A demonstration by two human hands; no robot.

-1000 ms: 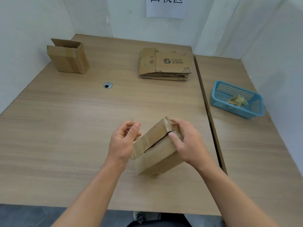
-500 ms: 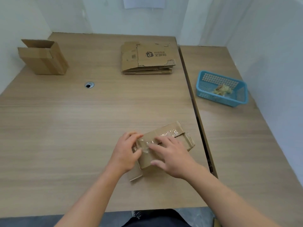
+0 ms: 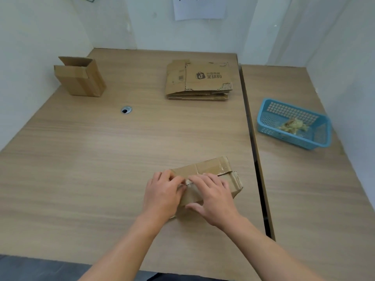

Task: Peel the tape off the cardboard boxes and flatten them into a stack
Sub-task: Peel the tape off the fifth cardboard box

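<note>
A small taped cardboard box [image 3: 211,169] lies on its side near the front of the wooden table [image 3: 101,159]. My left hand [image 3: 162,191] sits at the box's left end, fingers curled at the clear tape [image 3: 187,182] on the top seam. My right hand [image 3: 213,194] lies over the box's front face, fingers spread, thumb low on the side, fingertips by the same tape. A stack of flattened boxes [image 3: 199,81] rests at the back centre. An open upright box [image 3: 80,77] stands at the back left.
A blue plastic basket [image 3: 292,122] holding crumpled tape scraps sits on the adjoining table at right, past a dark gap [image 3: 255,163]. A cable hole [image 3: 126,109] is in the tabletop. White walls close in the left, back and right sides.
The box went from tilted up between my hands to lying flat on the table. Both hands moved onto its top seam, and my view shifted.
</note>
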